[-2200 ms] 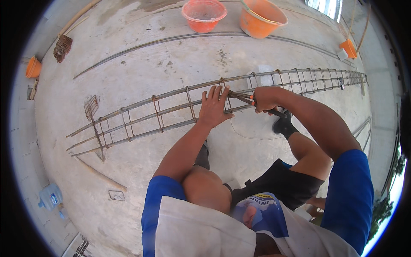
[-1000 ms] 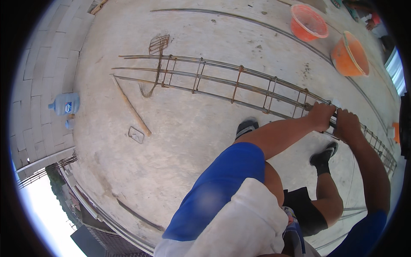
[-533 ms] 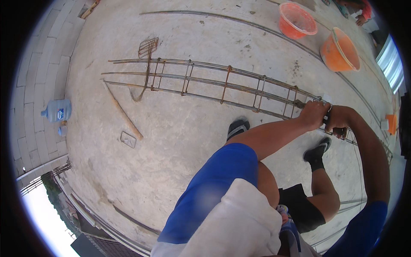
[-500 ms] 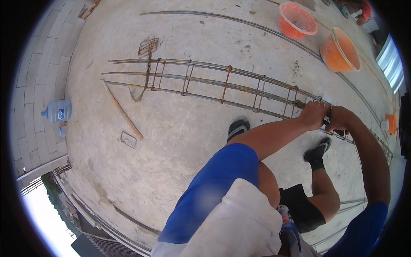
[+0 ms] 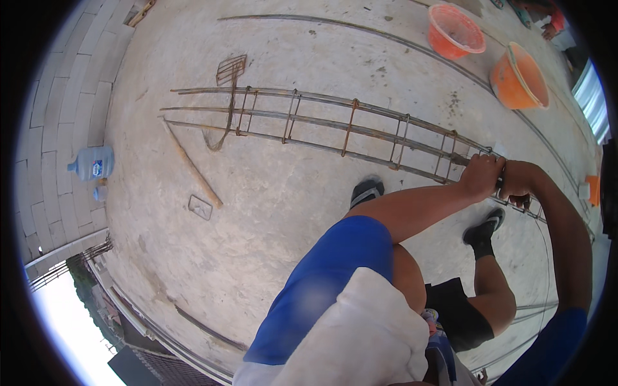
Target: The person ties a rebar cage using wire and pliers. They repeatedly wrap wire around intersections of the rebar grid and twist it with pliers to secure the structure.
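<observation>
A long rebar cage (image 5: 347, 127), its rods joined by square stirrups, lies across the concrete floor from upper left to right. Over its right part my left hand (image 5: 481, 177) is closed in a fist around a dark tool whose blunt end (image 5: 458, 159) sticks out to the left along the rods. What kind of tool it is I cannot make out. Close against it on the right, my right hand (image 5: 520, 180) curls its fingers down at the cage; what they grip is hidden. A thin wire (image 5: 548, 257) hangs in a curve below the right hand.
A bundle of tie wire (image 5: 230, 109) drapes over the cage's left end. A wooden stick (image 5: 193, 166) and a loose stirrup (image 5: 200, 207) lie nearby. Orange buckets (image 5: 512, 80) stand upper right; a water jug (image 5: 95, 163) sits by the block wall (image 5: 55, 154). My feet straddle below the cage.
The whole view has shifted slightly, so the scene sits a little further right. Both hands stay together at the same part of the cage. The thin wire below the right hand shows more clearly.
</observation>
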{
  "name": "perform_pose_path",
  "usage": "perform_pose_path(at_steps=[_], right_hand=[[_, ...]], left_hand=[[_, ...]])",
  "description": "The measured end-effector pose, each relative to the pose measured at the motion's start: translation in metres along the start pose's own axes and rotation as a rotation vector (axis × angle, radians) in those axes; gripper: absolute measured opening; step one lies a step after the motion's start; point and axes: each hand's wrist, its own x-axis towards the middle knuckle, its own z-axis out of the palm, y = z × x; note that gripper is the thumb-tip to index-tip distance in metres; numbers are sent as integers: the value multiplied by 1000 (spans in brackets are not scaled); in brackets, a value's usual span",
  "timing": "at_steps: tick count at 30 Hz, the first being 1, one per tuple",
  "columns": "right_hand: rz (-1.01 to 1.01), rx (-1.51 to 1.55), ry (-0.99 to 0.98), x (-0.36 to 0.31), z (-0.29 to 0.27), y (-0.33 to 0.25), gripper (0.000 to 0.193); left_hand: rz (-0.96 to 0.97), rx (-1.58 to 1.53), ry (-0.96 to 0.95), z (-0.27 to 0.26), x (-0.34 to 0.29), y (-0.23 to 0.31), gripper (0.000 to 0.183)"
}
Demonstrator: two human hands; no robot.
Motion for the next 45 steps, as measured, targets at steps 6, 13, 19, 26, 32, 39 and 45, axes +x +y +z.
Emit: perform_pose_path(at_steps=[6,13,19,26,32,39,45], right_hand=[[-145,-763,1106,26,69,32,26],[-244,-421,665,26,37,45,16],[-22,-181,157,16,-5,23,22],[-268,-875,1234,24,49,43,17],[-28,-44,59,0,1,31,25],[-235,-730,1352,34,70,56,32],[-100,205,32,18,60,117,35]], left_hand=[[77,-106,-146,-8,27,-8,43],[148,1,133,-2,13,9,46],[-2,-163,-96,-14,23,13,51],[-10,-199,-284,-27,40,1,42],[62,-43,-170,-4,6,13,42],[15,-84,-469,-24,45,-7,68],[-65,13,160,-162,4,-86,61]])
